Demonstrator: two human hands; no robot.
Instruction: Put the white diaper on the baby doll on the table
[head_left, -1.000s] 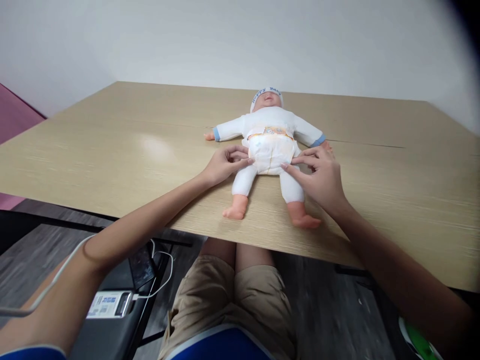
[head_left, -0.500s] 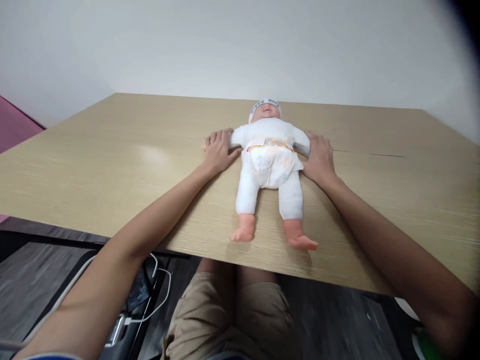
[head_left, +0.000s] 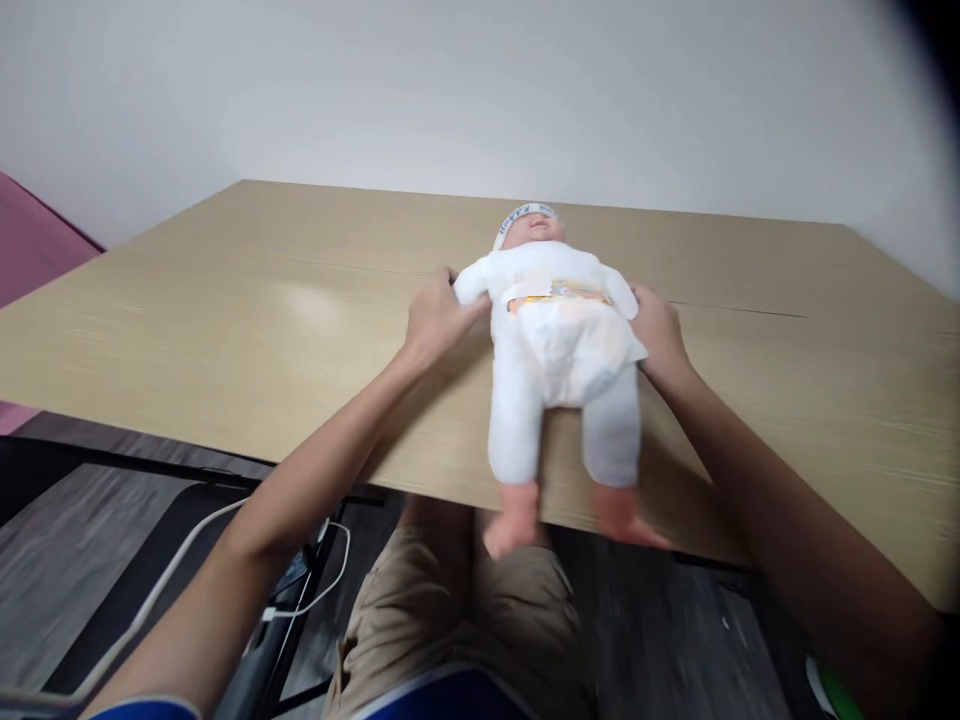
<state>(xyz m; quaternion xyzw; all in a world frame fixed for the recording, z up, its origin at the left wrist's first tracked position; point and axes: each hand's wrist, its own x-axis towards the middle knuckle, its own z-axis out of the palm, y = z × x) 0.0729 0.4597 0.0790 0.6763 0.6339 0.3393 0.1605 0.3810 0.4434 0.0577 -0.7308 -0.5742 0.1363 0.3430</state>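
A single head-mounted camera supplies the only view. It sits above the near edge of the table [head_left: 225, 300] and faces forward and down, across the tabletop toward the far wall [head_left: 450, 90]. The camera is close to the work: both forearms enter from the bottom corners, and the left hand [head_left: 435, 320] and right hand [head_left: 660, 335] sit near frame centre, on either side of the doll [head_left: 559, 340]. The lower frame looks past the table edge to the person's lap and the floor. Wide-angle optics darken the upper right corner. No second view exists for overlap.
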